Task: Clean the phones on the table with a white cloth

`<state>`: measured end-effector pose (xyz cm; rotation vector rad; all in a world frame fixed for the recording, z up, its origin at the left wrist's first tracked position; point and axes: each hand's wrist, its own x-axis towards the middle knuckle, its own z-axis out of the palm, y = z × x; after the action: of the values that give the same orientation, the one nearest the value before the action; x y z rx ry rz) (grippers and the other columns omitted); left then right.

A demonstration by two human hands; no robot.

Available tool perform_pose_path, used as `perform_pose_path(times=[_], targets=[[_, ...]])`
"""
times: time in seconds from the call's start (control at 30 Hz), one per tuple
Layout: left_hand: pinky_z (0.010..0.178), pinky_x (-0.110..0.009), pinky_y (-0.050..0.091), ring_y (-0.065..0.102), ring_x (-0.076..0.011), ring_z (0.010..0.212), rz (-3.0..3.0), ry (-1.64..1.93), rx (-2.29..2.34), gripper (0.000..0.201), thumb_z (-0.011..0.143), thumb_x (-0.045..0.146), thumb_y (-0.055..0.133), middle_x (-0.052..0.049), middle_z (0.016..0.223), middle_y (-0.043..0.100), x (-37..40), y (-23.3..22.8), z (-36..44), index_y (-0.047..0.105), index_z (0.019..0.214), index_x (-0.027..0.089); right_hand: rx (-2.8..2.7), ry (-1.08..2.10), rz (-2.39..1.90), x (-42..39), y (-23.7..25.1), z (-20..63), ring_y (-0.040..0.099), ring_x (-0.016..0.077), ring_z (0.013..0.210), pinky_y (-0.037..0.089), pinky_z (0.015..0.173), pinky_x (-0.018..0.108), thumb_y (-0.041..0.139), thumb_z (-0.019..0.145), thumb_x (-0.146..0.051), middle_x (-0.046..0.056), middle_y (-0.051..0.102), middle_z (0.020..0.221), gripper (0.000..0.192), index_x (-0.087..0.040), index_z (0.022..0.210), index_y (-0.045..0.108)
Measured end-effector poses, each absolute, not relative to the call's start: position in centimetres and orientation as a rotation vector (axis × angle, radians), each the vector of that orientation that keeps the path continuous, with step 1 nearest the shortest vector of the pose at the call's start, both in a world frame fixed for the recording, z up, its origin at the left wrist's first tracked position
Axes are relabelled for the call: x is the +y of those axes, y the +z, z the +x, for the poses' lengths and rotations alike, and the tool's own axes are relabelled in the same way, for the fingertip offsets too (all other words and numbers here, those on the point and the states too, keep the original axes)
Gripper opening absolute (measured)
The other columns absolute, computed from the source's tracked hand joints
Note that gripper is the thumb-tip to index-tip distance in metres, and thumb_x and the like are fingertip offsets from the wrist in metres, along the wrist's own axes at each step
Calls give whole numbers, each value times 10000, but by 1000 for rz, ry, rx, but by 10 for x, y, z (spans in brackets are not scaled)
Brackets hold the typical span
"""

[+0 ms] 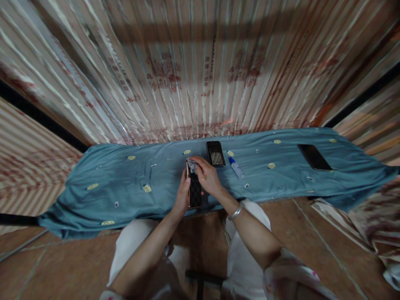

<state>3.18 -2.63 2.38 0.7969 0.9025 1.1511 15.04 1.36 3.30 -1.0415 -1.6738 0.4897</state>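
Observation:
My left hand point(181, 196) grips the left edge of a dark phone point(195, 192) with a checkered look on its face, held over the near edge of the teal cloth point(125, 179). My right hand point(208, 177) presses a small pale wipe or cloth point(191, 166) against the top end of that phone. A silver bangle sits on my right wrist.
A second dark phone point(215, 153) lies just beyond my hands, with a small blue-capped bottle point(236, 168) to its right. A larger black phone point(314, 157) lies far right on the cloth. Striped fabric hangs behind; brown floor tiles lie below.

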Motion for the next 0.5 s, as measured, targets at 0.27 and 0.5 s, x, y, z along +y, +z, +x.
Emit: perform_pose_path(times=[0.27,0.5], targets=[[681,-309,611,647,-227,1004,783,1204,879,736,789,500,639,-64,1401,508,-21,21,26,357,1444,318,-1716,446,-1124,21,20,155,566,183,1193,429,1064,374,380,874,-107,71,632,1241,415,-227,1204,602],[1003,-354,480,508,-247,1263,843,1246,960,762,799,482,629,-82,1436,483,-14,14,23,336,1457,234,-1774,423,-1018,6,26,145,523,162,1247,403,1094,340,380,888,-94,69,585,1308,443,-234,1254,588]])
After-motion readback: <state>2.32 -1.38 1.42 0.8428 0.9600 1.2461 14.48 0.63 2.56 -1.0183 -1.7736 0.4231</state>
